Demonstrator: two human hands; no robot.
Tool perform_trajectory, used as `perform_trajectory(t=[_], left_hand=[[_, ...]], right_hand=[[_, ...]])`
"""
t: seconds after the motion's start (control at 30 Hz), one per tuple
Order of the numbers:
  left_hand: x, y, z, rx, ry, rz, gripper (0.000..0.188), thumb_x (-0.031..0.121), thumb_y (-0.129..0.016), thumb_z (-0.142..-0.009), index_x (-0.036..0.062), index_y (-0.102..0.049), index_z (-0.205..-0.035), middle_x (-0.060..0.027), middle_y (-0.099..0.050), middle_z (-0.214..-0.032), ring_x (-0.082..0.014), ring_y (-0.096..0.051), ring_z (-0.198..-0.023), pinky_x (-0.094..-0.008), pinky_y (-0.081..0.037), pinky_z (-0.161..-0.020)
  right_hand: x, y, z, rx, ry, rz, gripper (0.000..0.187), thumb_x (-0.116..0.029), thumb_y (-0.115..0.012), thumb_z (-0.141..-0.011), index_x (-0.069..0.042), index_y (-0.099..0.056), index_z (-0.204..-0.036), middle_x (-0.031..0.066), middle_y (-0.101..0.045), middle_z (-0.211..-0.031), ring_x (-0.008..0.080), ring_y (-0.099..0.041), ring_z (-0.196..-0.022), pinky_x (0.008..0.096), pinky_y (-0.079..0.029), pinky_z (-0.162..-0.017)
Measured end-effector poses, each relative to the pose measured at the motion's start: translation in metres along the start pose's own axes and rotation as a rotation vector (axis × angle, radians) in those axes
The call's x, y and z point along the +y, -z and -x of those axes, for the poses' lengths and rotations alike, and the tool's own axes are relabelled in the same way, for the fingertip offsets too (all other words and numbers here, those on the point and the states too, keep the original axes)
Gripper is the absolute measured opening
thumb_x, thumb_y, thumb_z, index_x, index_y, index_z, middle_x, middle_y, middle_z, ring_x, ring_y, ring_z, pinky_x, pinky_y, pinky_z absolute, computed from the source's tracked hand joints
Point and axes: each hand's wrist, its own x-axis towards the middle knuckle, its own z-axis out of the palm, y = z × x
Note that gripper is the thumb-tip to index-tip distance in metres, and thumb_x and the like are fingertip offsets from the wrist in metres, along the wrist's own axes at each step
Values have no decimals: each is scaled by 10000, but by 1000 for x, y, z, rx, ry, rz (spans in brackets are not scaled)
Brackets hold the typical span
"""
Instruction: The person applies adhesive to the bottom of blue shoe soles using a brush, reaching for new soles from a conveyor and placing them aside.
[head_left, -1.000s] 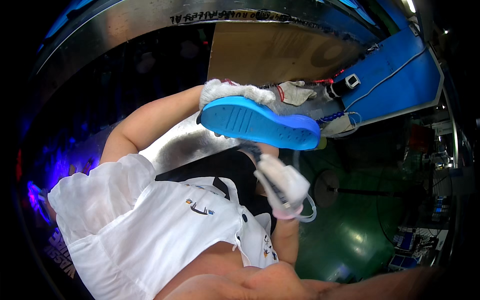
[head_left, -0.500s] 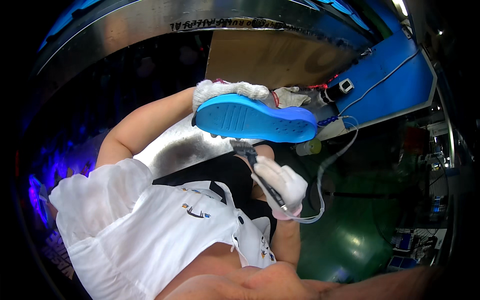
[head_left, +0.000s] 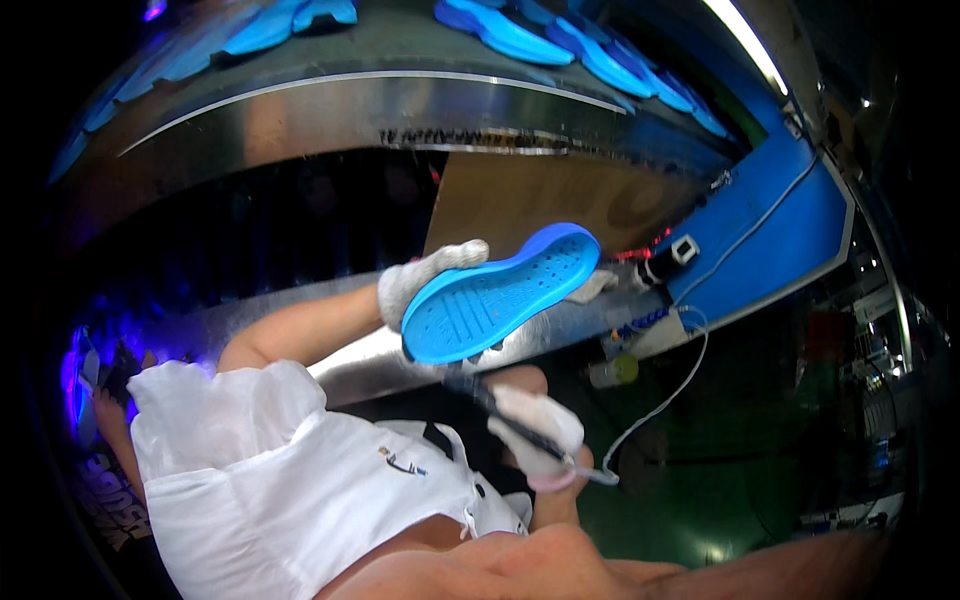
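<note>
My left hand (head_left: 418,283), in a knitted glove, grips a blue shoe sole (head_left: 478,308) by its far-left edge. The sole is tilted, with its dotted wide end raised to the right and its grooved heel end lower left. Most of my left fingers are hidden behind it. Below the sole, my right hand (head_left: 545,418), in a white glove, is wrapped round the handle of a black brush (head_left: 480,390). The bristle end is blurred and lies close under the heel end; I cannot tell whether they touch. A clear tube (head_left: 660,403) runs from the handle's lower end.
More blue soles (head_left: 510,35) lie on a dark conveyor belt (head_left: 400,45) behind a metal edge. Beneath are a cardboard sheet (head_left: 540,195) and a metal ledge (head_left: 350,350) bearing a glove (head_left: 592,287). A blue panel (head_left: 770,225), black device (head_left: 660,265) and yellowish-capped bottle (head_left: 615,372) stand right.
The sole has swung from nearly level to tilted, its wide end rising and its heel dropping. My right hand and brush have shifted slightly left. The view now takes in more of the belt.
</note>
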Motion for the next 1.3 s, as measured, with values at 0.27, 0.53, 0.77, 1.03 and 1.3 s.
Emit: perform_trajectory(t=[0.27, 0.53, 0.77, 1.03, 1.3], left_hand=[[195, -11, 22, 324, -816, -843, 556, 580, -486, -904, 155, -589, -1247, -79, -666, -1080, -207, -591, -1098, -468, -401, -975], [301, 60, 83, 1363, 296, -2396, 395, 276, -531, -938, 73, -608, -1269, -186, -627, -1253, -339, -605, -1169, -489, -461, -976], [259, 31, 93, 1600, 239, -2381, 197, 164, -551, -914, 14, -674, -945, -202, -702, -1014, -343, -688, -992, -400, -540, -813], [98, -38, 111, 894, -1404, -1824, 227, -21, -745, -780, 60, -639, -964, -110, -661, -1064, -261, -659, -907, -339, -539, -775], [-159, 47, 29, 352, -1130, -1500, 254, 23, -695, -760, 71, -669, -1007, -229, -583, -1237, -423, -566, -1143, -505, -451, -998]], right_hand=[[2, -9, 10, 339, -297, -296, 273, 51, -778, -697, 47, -670, -948, 179, -724, -945, 253, -716, -849, 317, -572, -770], [6, -26, 17, 273, -416, -293, 236, 52, -743, -723, 54, -688, -953, 113, -720, -870, 149, -694, -763, 248, -551, -687], [8, -23, 20, 394, -548, -394, 190, 21, -652, -835, 55, -639, -1022, 126, -697, -911, 121, -643, -646, 222, -518, -597], [34, -27, 42, 723, -810, -526, 210, 77, -565, -859, 71, -590, -1067, 149, -682, -910, 112, -623, -596, 206, -525, -556], [49, -19, 46, 861, -863, -367, 203, 10, -662, -847, 52, -637, -1044, 60, -645, -803, 84, -582, -619, 196, -472, -528]])
